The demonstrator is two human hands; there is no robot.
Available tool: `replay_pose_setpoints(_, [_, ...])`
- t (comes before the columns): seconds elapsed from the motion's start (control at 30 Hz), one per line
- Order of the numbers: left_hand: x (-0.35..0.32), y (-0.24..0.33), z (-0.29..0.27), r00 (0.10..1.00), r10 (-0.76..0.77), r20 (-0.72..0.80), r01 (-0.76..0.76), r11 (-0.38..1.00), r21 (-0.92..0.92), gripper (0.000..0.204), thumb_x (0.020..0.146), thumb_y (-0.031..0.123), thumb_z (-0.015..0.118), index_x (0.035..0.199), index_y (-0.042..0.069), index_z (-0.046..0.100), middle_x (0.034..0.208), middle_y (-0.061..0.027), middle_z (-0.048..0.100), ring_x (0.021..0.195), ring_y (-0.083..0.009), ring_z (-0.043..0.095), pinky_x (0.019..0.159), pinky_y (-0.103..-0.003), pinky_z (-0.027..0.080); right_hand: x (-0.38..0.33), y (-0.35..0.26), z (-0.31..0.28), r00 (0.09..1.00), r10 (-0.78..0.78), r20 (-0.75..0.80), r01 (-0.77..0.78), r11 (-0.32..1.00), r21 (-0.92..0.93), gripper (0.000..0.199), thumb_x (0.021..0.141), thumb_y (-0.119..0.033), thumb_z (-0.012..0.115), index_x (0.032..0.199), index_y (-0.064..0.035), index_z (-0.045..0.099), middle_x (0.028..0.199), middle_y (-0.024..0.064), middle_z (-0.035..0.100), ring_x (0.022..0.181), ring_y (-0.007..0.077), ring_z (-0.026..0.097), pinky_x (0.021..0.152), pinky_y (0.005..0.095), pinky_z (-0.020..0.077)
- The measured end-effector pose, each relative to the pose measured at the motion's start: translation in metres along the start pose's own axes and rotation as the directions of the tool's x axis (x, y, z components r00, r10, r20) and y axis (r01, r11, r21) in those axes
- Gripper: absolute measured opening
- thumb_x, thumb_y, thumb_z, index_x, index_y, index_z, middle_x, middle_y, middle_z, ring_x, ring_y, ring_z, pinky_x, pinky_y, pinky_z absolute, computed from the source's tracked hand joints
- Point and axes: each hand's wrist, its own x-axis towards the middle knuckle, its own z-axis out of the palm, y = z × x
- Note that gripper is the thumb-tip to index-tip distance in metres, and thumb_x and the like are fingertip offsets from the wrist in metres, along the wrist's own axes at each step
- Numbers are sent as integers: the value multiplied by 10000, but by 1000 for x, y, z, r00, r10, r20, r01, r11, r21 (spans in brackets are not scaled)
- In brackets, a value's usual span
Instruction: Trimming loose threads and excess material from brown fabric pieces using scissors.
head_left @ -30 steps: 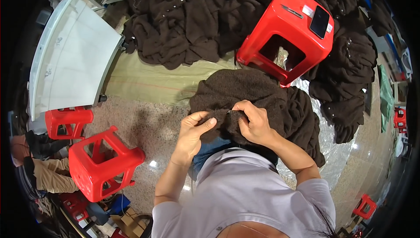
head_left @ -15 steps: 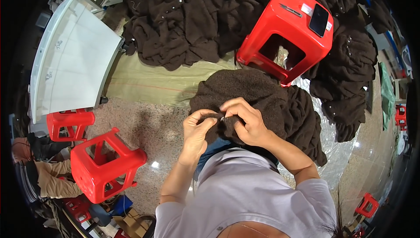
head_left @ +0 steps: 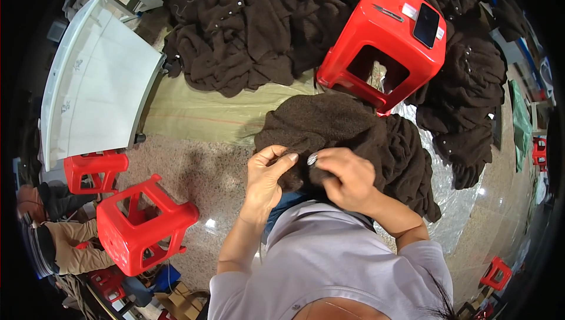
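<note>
A dark brown, fuzzy garment (head_left: pixel 329 117) lies bunched over my lap and trails to the right. My left hand (head_left: pixel 265 173) pinches a fold of it between thumb and forefinger. Close by on the right, my right hand (head_left: pixel 344 176) is closed with its fingers curled, slightly blurred. A small, shiny silvery piece (head_left: pixel 312 159) shows at its fingertips. Whether it is worn on a finger or held, I cannot tell. No thread or needle can be made out between the hands.
Ahead stands a red plastic stool (head_left: pixel 376 32) carrying a phone (head_left: pixel 426 25) and small thread snips (head_left: pixel 388 13). More brown garments (head_left: pixel 235 43) with small white dots heap behind it. A white panel (head_left: pixel 100 79) and another red stool (head_left: pixel 141 226) are left. A person's legs (head_left: pixel 76 246) show far left.
My right hand has moved a little right and down, away from my left, and its fingers have curled in. The left hand keeps its pinch nearly in place.
</note>
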Motion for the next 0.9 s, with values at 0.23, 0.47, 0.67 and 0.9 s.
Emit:
replay_pose_setpoints(0.23, [-2, 5, -4, 999, -1, 38, 2, 1000, -22, 118, 929, 55, 661, 1009, -28, 683, 963, -60, 702, 891, -104, 638, 848, -255, 495, -9, 14, 16, 998, -49, 41, 52, 995, -79, 341, 706, 61, 706, 1036, -19, 677, 929, 117, 697, 677, 224, 683, 539, 307, 532])
replay_pose_setpoints(0.47, [-8, 6, -1, 991, 87, 100, -97, 990, 102, 120, 928, 55, 697, 1001, -40, 702, 891, -19, 688, 825, -64, 609, 756, -210, 481, -1, 8, 12, 986, -166, -1, 164, 975, -149, 248, 707, 3, 728, 950, -40, 699, 882, 84, 702, 669, 192, 679, 523, 285, 510])
replay_pose_setpoints(0.67, [-11, 2, 2, 981, 187, 43, -190, 979, 78, 128, 864, -43, 741, 988, -51, 712, 920, -45, 710, 824, -81, 644, 754, -214, 519, -3, 13, 16, 988, -152, 28, 155, 976, -154, 257, 693, -13, 723, 944, -64, 700, 914, 69, 697, 649, 190, 667, 530, 290, 506])
replay_pose_setpoints(0.9, [-14, 6, -10, 925, 342, 165, -379, 843, 380, 170, 825, -135, 714, 967, -43, 702, 902, -70, 703, 848, -115, 659, 786, -246, 547, 25, 15, -3, 819, 274, 504, -403, 900, 167, 268, 708, 63, 623, 965, -6, 649, 931, 138, 665, 831, 319, 669, 721, 369, 540])
